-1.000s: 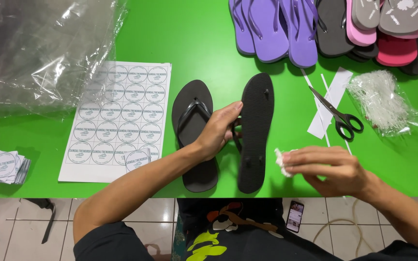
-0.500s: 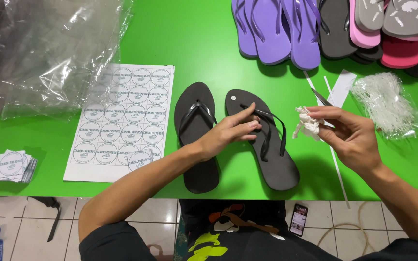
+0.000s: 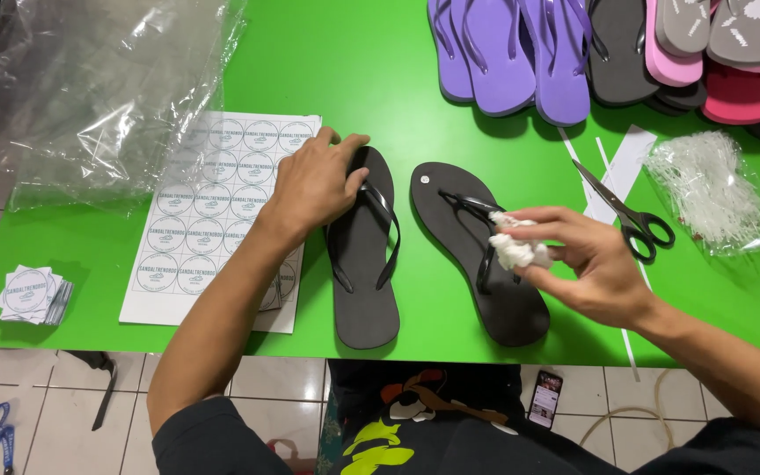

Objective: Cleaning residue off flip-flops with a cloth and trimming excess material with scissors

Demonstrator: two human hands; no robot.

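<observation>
Two black flip-flops lie side by side, straps up, on the green table [image 3: 354, 70]. My left hand [image 3: 314, 180] rests palm down on the toe end of the left flip-flop [image 3: 364, 281], fingers spread over its top. My right hand [image 3: 578, 259] is closed on a crumpled white cloth [image 3: 514, 246] and presses it against the strap of the right flip-flop [image 3: 477, 264].
A sheet of round stickers [image 3: 213, 220] lies left of the flip-flops, with a small stack of cut stickers [image 3: 32, 295] near the left edge. Clear plastic bags [image 3: 90, 88] fill the far left. Scissors [image 3: 631, 215], a bag of white ties [image 3: 714, 193] and piled coloured flip-flops [image 3: 609, 53] are at right.
The right flip-flop went from standing on its edge to lying flat. My left hand left it and moved onto the left flip-flop. My right hand brought the cloth onto the right flip-flop's strap.
</observation>
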